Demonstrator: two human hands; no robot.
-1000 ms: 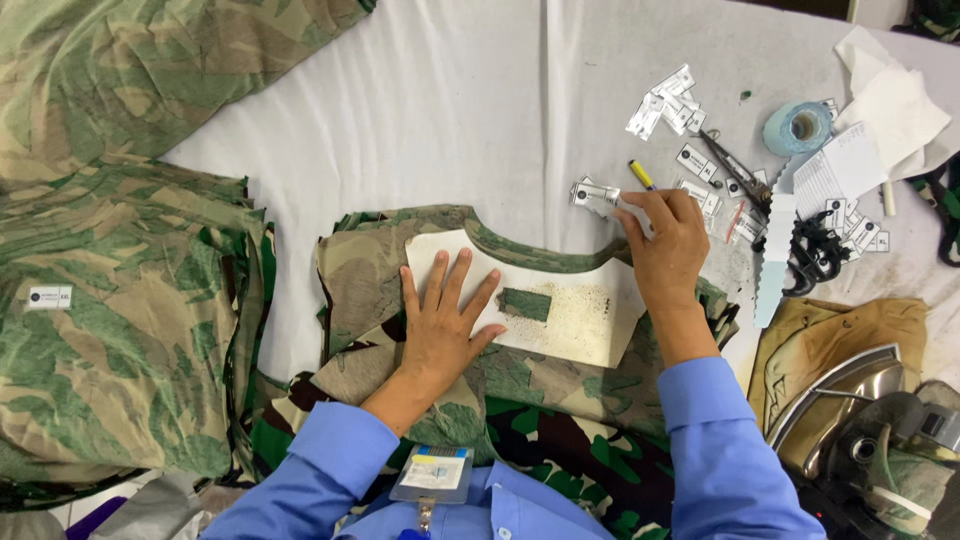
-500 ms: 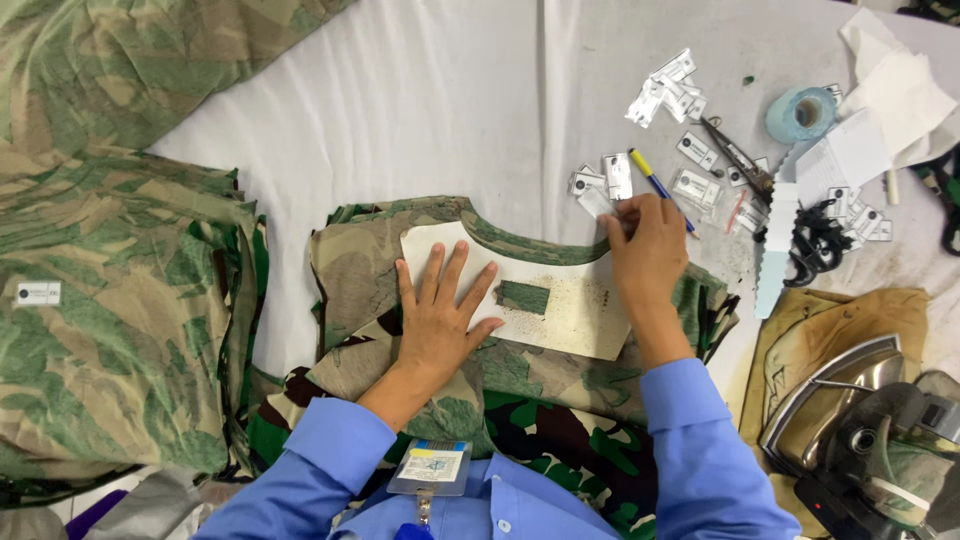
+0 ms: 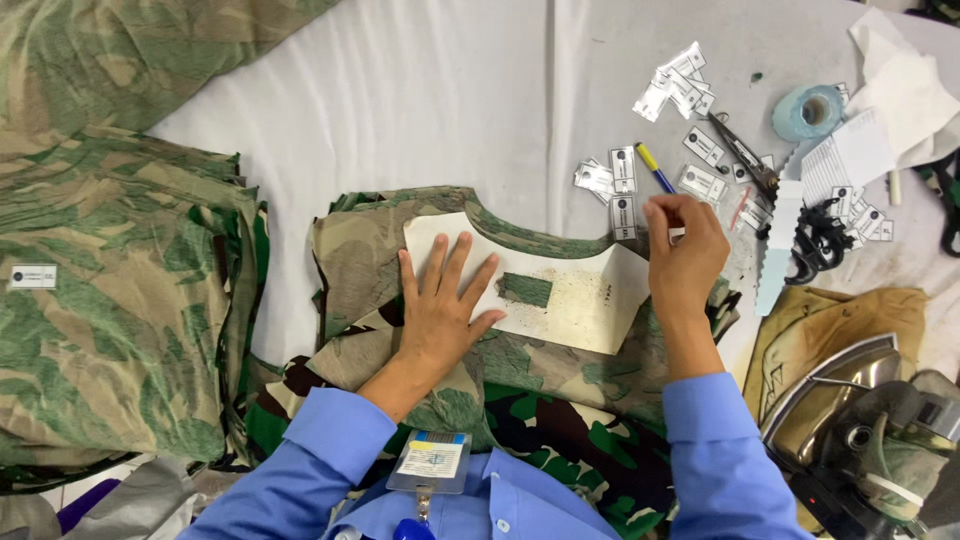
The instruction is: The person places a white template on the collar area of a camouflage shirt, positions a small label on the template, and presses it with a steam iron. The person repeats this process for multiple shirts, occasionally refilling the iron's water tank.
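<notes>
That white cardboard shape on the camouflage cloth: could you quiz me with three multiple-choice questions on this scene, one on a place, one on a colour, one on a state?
1. Where does the left hand lie?
A. flat on the white template
B. on the iron
C. on the scissors

2. What colour are the person's sleeves?
A. red
B. blue
C. yellow

3. How is the right hand just now?
A. spread flat and empty
B. pinching a small white label
C. gripping the iron

A: its fingers are spread on the card.
B: both cuffs are blue.
B: the fingertips close on the label.
</notes>
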